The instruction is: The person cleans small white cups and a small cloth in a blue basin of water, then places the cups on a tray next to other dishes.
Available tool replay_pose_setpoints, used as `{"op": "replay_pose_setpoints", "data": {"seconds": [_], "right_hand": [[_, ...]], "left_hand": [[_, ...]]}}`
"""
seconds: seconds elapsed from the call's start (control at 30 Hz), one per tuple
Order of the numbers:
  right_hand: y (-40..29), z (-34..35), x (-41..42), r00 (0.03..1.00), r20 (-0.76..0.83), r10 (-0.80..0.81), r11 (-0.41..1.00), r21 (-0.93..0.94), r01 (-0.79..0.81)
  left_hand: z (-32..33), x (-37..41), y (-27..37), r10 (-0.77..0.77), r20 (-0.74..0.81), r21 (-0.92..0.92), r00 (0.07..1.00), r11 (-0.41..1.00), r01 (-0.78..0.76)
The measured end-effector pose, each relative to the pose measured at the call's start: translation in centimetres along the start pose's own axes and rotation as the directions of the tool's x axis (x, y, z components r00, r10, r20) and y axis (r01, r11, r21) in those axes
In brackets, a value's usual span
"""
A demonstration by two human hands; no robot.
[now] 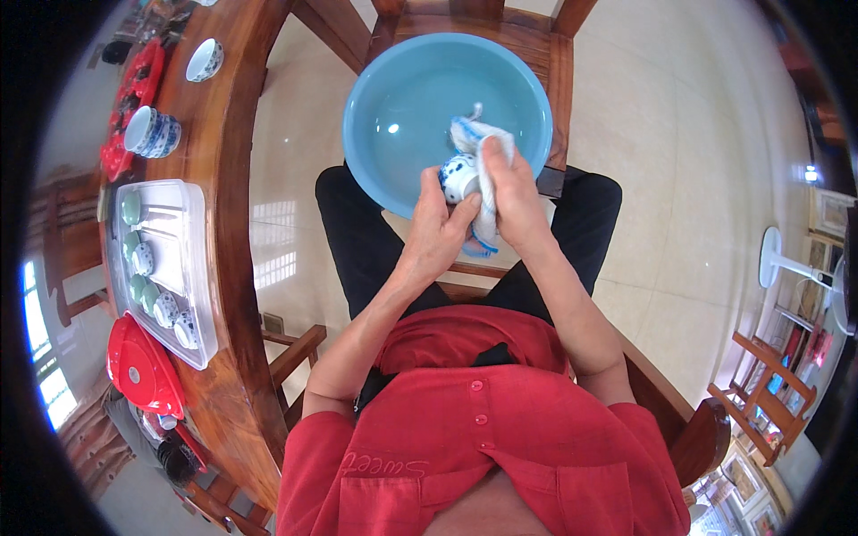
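Both hands meet above the near rim of a blue plastic basin, which appears to hold water. My left hand grips a small white porcelain cup with a blue pattern, its foot ring turned toward my right hand. A white cloth with blue stripes is bunched in my right hand and presses against the side of the cup. One end of the cloth trails over the basin, another hangs below my fingers. The cup's mouth is hidden.
The basin rests on a wooden chair between my knees. Along the wooden table at left stand a single cup, stacked cups, a clear plastic tray of green and patterned cups, and red plastic dishes.
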State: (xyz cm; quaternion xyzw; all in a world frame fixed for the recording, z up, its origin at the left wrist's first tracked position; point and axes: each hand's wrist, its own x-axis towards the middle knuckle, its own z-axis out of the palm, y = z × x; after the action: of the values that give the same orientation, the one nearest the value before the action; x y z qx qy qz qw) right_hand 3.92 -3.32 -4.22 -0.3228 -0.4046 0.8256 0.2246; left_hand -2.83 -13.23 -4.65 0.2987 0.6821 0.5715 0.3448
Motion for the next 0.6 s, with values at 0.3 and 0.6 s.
{"op": "replay_pose_setpoints", "data": {"seconds": [0.3,0.6], "right_hand": [[-0.1,0.2,0.7,0.972,0.098,-0.213,0.923,-0.307,0.233],[0.6,-0.8,1.3,0.967,0.026,0.255,0.823,0.519,-0.231]], "left_hand": [[-2.4,0.9,3.4,-0.026,0.239,0.482,0.971,0.871,-0.095],[0.7,-0.7,0.7,-0.047,0.035,-0.072,0.998,0.996,0.050]]}}
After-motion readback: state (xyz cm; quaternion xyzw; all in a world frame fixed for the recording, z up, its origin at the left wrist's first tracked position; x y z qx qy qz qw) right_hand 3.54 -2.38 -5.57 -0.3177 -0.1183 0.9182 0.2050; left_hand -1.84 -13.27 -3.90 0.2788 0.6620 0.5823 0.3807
